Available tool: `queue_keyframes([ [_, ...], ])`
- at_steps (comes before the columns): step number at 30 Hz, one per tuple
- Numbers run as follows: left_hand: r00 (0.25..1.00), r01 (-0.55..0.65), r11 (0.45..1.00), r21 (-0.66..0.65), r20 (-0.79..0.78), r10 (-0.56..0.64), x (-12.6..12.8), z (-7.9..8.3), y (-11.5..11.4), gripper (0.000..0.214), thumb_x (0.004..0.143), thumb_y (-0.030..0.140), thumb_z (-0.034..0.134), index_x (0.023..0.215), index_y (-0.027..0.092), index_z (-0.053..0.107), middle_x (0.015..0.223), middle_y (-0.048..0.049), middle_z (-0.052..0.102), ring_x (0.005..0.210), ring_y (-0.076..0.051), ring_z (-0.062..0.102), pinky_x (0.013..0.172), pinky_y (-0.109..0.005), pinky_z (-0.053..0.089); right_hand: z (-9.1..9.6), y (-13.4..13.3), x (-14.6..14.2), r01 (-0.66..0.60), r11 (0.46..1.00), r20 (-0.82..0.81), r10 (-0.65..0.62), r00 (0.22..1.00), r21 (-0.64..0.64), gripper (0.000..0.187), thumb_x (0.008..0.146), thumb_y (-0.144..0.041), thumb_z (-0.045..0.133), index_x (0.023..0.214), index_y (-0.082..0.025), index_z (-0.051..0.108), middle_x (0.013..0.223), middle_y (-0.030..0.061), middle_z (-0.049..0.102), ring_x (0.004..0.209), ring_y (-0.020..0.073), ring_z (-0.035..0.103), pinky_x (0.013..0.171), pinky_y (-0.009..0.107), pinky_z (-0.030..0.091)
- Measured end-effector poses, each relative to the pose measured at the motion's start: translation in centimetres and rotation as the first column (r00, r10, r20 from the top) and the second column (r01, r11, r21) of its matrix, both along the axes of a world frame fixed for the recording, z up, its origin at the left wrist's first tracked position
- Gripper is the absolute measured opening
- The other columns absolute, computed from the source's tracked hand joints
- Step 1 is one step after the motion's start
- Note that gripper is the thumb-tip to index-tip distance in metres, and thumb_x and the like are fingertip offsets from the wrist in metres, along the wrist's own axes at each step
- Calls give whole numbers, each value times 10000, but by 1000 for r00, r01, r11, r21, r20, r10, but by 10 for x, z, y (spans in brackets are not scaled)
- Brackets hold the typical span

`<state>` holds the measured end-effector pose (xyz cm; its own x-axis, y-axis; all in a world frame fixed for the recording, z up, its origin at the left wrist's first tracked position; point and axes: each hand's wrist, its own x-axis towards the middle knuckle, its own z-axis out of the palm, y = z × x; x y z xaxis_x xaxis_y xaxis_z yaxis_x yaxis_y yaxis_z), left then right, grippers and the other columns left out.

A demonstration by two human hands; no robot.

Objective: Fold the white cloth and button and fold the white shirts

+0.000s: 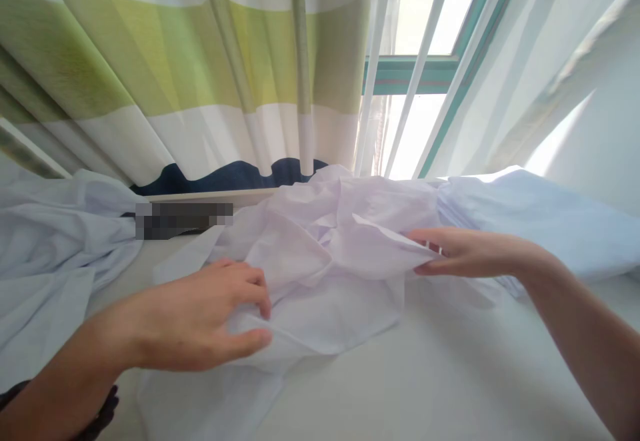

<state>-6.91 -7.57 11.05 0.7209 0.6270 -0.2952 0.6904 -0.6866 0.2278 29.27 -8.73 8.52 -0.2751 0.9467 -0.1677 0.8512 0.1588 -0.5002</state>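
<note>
A crumpled white garment point(330, 254) lies heaped on a white surface point(440, 388) in the middle of the view. My left hand point(210, 314) rests on its near left part, fingers curled and thumb pinching a fold of the cloth. My right hand point(460, 253) reaches in from the right and pinches a raised edge of the same garment between thumb and fingers, lifting it slightly.
More pale cloth point(50, 248) is piled at the left and another light blue piece point(540, 221) at the right. A striped green, white and navy curtain point(200, 74) hangs behind, beside a barred window point(425, 74). A blurred patch point(184, 220) sits by the sill.
</note>
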Motion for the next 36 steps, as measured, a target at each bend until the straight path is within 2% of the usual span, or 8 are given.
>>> queue_keyframes([
  [3,998,36,999,6,58,-36,13,-11,-6,278,844,454,562,1013,264,675,1052,-28,660,995,-241,596,967,-390,401,-7,-1,-15,-101,981,40,109,993,-167,501,689,-457,663,1141,-247,612,1090,57,647,925,270,622,759,344,514],
  [9,973,174,985,16,149,-175,35,-43,-14,545,764,307,699,1284,297,536,1231,-47,586,1137,-262,538,965,-364,431,-18,-2,-45,-182,979,-13,184,983,95,583,762,-411,612,1299,-249,453,1289,72,539,1138,284,530,951,404,430],
  [13,974,193,973,-127,142,-175,33,-45,-13,422,733,27,545,1022,294,697,946,14,666,873,-167,640,791,-237,480,-18,-1,-38,-285,954,-13,285,959,-91,246,783,-189,496,968,-233,652,962,32,690,860,234,630,736,316,483],
  [17,982,169,951,-257,125,-140,19,-28,-12,333,699,38,549,857,263,736,746,40,669,655,-117,615,614,-187,444,-13,-5,-22,-218,933,43,239,970,-287,119,761,-257,565,759,-219,677,743,23,685,659,218,611,551,281,427],
  [23,960,-118,991,55,261,100,20,-19,4,279,914,340,445,756,185,616,672,23,582,593,-119,513,570,-231,389,-9,-9,-33,-133,989,-45,131,990,-58,266,774,-460,617,923,-240,625,894,37,663,742,209,582,606,292,428],
  [27,862,-369,874,316,467,195,24,-48,22,271,898,375,462,1060,193,581,1035,-53,596,876,-200,567,791,-330,452,-29,-11,-65,-148,985,-188,163,969,91,127,822,-336,557,877,-228,518,824,2,610,697,155,520,606,253,399],
  [32,715,-532,841,95,583,386,18,-75,44,653,854,468,531,1400,191,303,1187,-88,557,968,-217,569,842,-379,471,-72,-21,-104,-163,959,-244,220,944,233,69,750,-168,518,797,-205,484,751,3,607,649,147,515,603,247,345],
  [36,638,-554,831,58,670,379,19,-57,39,435,844,412,563,1216,192,513,876,7,613,830,-178,558,809,-336,456,-86,-20,-109,-155,942,-201,221,954,298,112,714,-146,529,807,-202,497,739,7,611,632,148,502,598,249,309],
])
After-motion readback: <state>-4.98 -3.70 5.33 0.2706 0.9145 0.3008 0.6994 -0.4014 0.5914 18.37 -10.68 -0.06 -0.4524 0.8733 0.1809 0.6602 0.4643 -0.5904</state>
